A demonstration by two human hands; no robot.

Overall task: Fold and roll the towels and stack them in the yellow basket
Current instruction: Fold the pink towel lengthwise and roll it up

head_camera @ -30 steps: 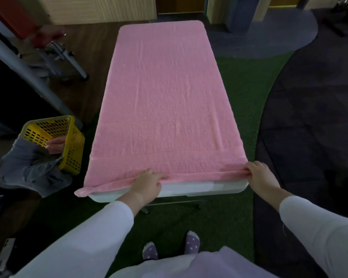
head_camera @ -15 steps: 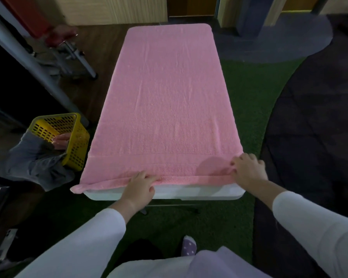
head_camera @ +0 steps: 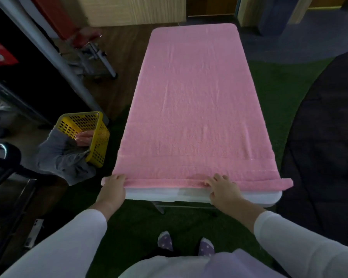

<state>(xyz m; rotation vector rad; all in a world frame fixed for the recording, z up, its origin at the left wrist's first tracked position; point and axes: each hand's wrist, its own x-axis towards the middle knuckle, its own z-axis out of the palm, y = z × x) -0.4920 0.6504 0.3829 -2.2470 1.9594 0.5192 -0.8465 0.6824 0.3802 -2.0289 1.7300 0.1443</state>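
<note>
surface is covered by pink towel; left grip and right grip both clench its rolled edge. right end's unheld, so the roll might go crooked.

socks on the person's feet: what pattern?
Purple socks with small white dots, seen in the head view.

A pink towel lies spread flat and lengthwise over the white table, covering nearly all of its top. Its near end is turned into a thin roll across the width, the right tip jutting past the corner. The yellow basket — perforated plastic, tilted — is off the table's left side, near that end
</note>
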